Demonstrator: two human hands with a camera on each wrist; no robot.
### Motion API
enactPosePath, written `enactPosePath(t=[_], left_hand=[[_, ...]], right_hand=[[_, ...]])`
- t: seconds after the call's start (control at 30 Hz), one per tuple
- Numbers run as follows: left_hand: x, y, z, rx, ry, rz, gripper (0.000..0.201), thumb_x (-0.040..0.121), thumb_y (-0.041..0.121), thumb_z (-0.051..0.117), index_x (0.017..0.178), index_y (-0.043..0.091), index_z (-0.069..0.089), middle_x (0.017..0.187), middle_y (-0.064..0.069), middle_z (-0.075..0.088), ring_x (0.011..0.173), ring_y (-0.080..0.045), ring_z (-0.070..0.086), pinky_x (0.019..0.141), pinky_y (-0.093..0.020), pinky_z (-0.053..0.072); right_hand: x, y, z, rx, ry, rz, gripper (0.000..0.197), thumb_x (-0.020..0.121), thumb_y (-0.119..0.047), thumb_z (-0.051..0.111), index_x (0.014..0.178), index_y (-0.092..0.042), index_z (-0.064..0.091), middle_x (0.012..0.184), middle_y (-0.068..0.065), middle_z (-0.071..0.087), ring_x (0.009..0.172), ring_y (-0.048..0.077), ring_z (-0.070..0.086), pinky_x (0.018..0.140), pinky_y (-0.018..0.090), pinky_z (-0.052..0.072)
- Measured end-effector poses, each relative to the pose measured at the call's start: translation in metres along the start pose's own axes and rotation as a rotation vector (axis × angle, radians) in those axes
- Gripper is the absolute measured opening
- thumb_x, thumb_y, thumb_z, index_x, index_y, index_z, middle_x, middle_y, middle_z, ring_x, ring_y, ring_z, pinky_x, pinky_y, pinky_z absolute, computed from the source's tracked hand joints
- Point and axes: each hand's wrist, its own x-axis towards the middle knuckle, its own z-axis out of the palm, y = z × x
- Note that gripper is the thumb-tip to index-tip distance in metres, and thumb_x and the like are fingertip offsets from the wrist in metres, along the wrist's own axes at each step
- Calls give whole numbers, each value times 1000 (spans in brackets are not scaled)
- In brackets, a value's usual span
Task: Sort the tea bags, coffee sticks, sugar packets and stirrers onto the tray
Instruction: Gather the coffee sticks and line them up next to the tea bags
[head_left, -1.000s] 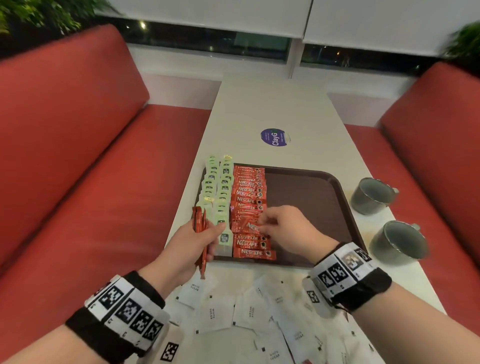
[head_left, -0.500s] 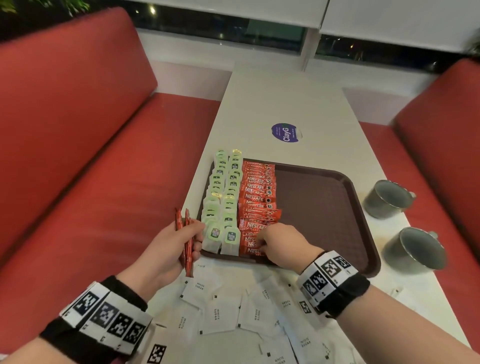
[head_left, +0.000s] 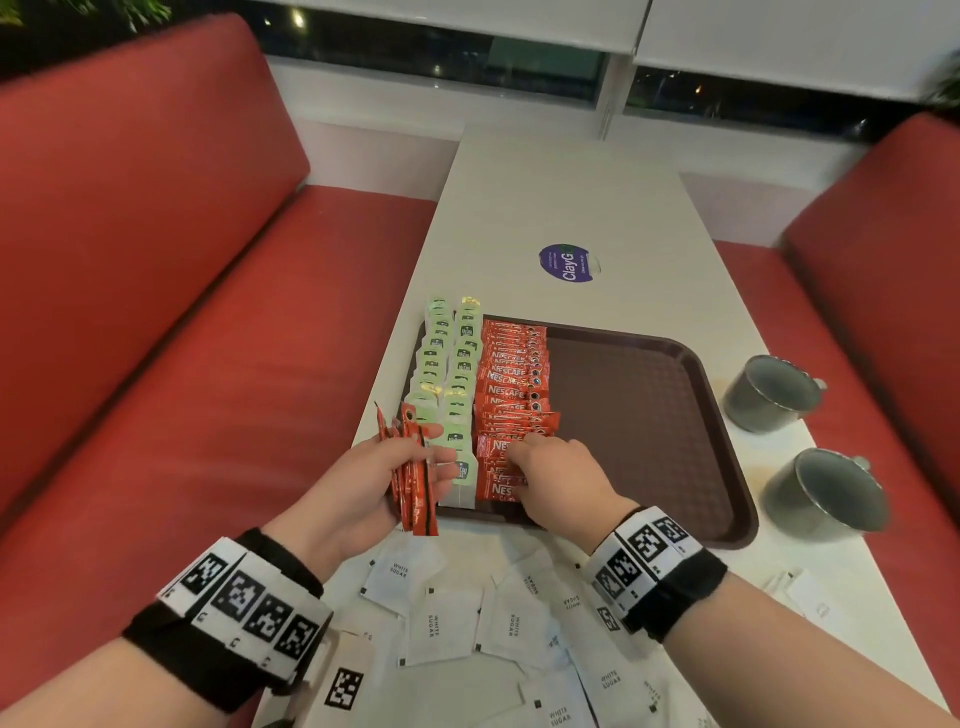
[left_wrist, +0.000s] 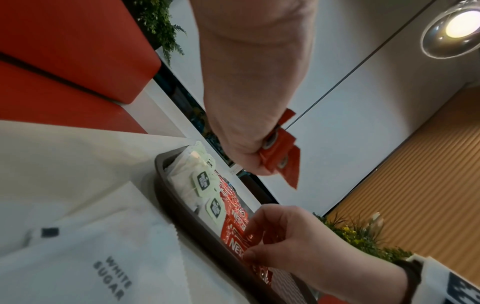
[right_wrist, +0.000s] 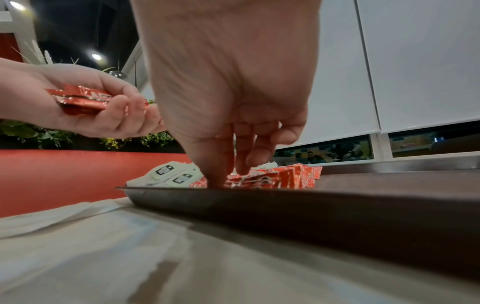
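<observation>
Left hand (head_left: 363, 483) grips spare coffee sticks (head_left: 413, 478) as supply; right hand (head_left: 558, 475) fingertips pinch one into the tray (head_left: 727, 447) row, frame centre.

mugs: two grey metal mugs (head_left: 772, 391) stood right of the tray
sticker: purple round sticker (head_left: 567, 263) lay mid-table
benches: red benches (head_left: 171, 312) flanked both sides

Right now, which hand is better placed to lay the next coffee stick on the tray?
Probably the right hand: its fingers are at the coffee row on the tray, while the left hand grips the spare sticks.
</observation>
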Motion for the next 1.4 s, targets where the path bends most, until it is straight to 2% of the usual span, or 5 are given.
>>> enactPosePath(t=[0.43,0.63,0.8,1.07,1.4], left_hand=[[-10,1,30,-53,-211,92,28,96,4,44,119,10,58,120,-8,67,113,-22,62,97,-41,48],[-20,1,32,20,-146,81,20,99,18,44,92,7,59,92,-12,73,71,-19,70,54,-26,56],[-29,-1,35,279,-256,0,15,96,20,50,89,10,59,71,-2,64,58,-11,58,54,-24,47],[-34,-6,36,451,-341,69,26,82,2,69,64,21,68,66,4,66,75,-18,60,55,-25,46],[-24,-21,34,1242,-290,430,19,85,20,69,89,34,57,90,18,65,83,6,60,72,-8,45]], right_hand=[[-37,-29,-36,996,117,25,23,83,-11,71,70,-26,60,63,-12,59,56,-5,51,63,14,42],[-51,-2,-29,263,853,-320,7,85,-19,64,90,-21,60,83,-3,65,77,18,57,68,34,42],[-66,9,-36,-57,1092,-502,9,85,-10,67,90,-14,61,84,1,68,83,19,56,73,36,38],[-71,10,-27,-72,968,-446,8,86,-11,64,82,-12,70,88,0,68,86,19,55,72,36,42],[-66,5,-16,75,408,-348,9,77,-29,64,85,-31,67,81,-16,61,83,8,44,76,30,30]])
